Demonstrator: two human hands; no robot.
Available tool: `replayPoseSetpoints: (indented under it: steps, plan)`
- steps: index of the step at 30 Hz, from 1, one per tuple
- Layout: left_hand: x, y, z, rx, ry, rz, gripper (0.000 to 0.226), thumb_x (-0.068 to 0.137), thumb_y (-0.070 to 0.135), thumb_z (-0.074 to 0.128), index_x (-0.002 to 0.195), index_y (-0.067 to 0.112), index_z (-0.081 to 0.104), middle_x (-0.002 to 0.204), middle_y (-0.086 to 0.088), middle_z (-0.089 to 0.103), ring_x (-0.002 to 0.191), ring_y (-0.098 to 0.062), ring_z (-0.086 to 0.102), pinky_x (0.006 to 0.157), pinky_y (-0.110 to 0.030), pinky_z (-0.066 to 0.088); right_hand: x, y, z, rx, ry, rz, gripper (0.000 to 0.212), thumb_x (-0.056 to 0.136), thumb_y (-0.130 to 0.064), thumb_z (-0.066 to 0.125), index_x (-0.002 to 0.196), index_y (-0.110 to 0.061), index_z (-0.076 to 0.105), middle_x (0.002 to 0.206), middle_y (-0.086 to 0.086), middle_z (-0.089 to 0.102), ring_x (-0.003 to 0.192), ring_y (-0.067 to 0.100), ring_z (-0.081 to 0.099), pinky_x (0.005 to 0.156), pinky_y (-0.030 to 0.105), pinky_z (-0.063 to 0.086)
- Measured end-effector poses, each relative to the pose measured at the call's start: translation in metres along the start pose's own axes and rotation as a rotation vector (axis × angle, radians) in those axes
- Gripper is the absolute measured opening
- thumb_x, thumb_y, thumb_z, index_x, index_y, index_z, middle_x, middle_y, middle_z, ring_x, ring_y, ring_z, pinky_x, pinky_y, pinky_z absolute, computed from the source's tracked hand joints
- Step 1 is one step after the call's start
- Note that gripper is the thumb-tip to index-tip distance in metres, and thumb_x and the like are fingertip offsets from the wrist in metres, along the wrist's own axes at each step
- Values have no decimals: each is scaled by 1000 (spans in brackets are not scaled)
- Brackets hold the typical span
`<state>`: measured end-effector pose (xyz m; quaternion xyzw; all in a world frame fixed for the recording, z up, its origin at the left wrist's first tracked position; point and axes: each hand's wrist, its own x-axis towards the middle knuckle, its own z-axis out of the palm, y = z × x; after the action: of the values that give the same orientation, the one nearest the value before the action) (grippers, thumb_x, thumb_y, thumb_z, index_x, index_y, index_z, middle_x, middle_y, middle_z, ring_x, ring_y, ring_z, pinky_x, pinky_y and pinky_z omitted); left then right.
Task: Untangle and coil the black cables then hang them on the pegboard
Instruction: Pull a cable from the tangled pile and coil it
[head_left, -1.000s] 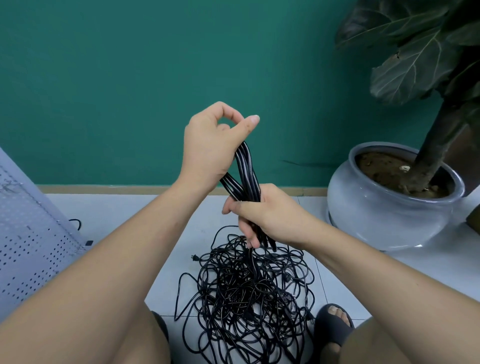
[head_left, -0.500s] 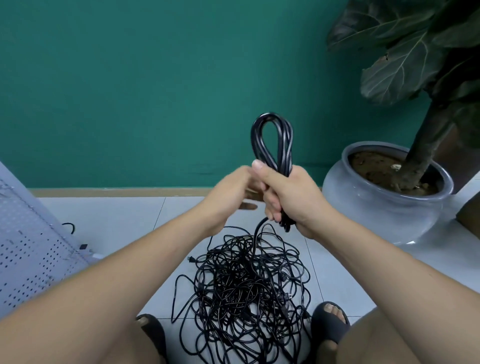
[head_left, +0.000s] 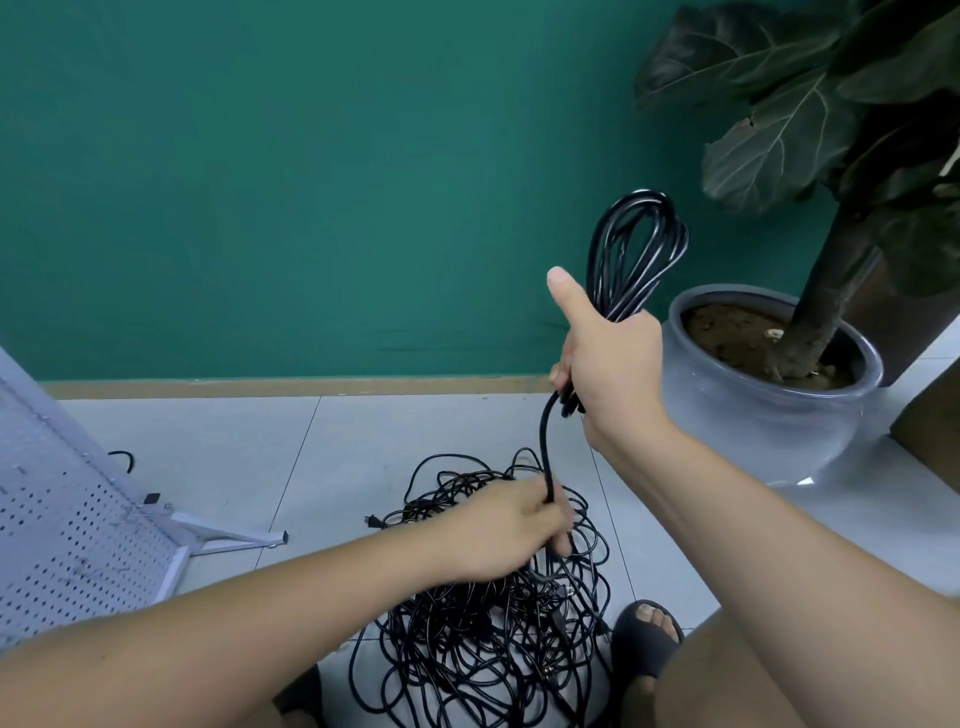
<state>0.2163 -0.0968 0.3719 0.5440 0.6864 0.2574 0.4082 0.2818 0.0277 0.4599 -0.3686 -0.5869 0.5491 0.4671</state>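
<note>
Your white pegboard (head_left: 62, 519) stands on the floor well left of the cable heap (head_left: 467, 649), which lies on the tiles between your knees. That heap is the bulk of the job. It is many thin black loops crossing one another, soft and limp. Each strand is light, but the heap will likely drag as one mass if you pull hard. Don't grab its middle; work from a free end.

Above and right of the heap, your right hand (head_left: 608, 364) is closed round the waist of the coil (head_left: 636, 249), thumb up, with the loops standing out above your fist. The cable looks springy enough to pop open, so grip where all the turns gather.

One strand (head_left: 544, 441) runs from that fist down to the heap. Your left hand (head_left: 498, 530) is curled round it at the heap's top. Its smooth jacket should slide through loose fingers, so feed it that way. A small plug (head_left: 370, 519) lies at the heap's left edge, a fair end to chase.

Right of the heap, the grey pot (head_left: 753, 415) holds brown soil (head_left: 727, 332) and a plant trunk (head_left: 826, 291). I see no cable in it.
</note>
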Motion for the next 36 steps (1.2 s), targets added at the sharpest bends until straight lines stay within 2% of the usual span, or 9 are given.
replayPoseSetpoints:
  steps: [2,8,12,17,22,25,29,32,36]
  plan:
    - [-8,6,4,186,-7,31,25,113,32,42,113,13,59,98,-4,79,71,-10,65,65,-27,49,5,1,0,-34,47,8,61,91,-55,80,74,-12,41,63,12,35,40,23,47,51,36,41]
    - [-28,31,-10,442,207,150,30,113,38,39,91,18,46,74,-7,59,63,-29,56,65,-46,53,22,8,-1,-275,49,-166,70,94,-64,71,69,-23,20,58,-1,25,56,22,31,54,35,29]
    - [-38,36,-37,423,339,339,31,106,34,54,79,19,49,59,3,52,56,-18,51,59,-35,47,30,19,-3,-498,-44,-244,66,100,-64,64,70,-22,23,58,-4,28,54,14,25,47,29,22]
    - [-46,42,-78,244,495,464,16,101,27,72,85,27,70,67,18,60,61,-5,54,59,-22,41,24,32,1,-670,-261,-171,66,100,-75,52,66,-21,34,55,-4,42,42,10,41,47,28,35]
    - [-49,40,-103,46,689,478,12,94,22,82,86,28,75,74,12,66,62,-7,56,54,-30,55,-7,26,7,-436,-531,-10,88,95,-89,30,61,-11,55,53,15,53,43,23,55,54,30,41]
    - [-48,38,-108,-29,812,434,16,87,27,89,82,23,74,64,4,63,56,-10,49,49,-34,48,-30,17,14,-257,-593,135,89,81,-94,24,75,-10,54,57,16,44,39,23,41,44,28,37]
    - [-52,42,-111,-26,874,481,15,85,30,89,84,22,77,73,1,67,67,-14,59,63,-38,49,-45,16,18,-79,-620,220,91,78,-100,21,71,-14,50,56,11,35,42,22,31,40,25,32]
    - [-55,47,-112,15,925,496,7,89,29,86,90,25,81,81,5,68,80,-20,64,73,-36,50,-44,18,16,-68,-624,181,98,79,-103,20,72,-11,51,51,12,35,39,23,34,41,26,34]
    - [-57,49,-117,22,1049,475,24,79,34,94,75,22,73,74,2,61,70,-13,54,63,-24,41,-45,18,13,-268,-711,31,78,83,-91,34,70,-15,45,53,10,41,41,23,42,46,30,38]
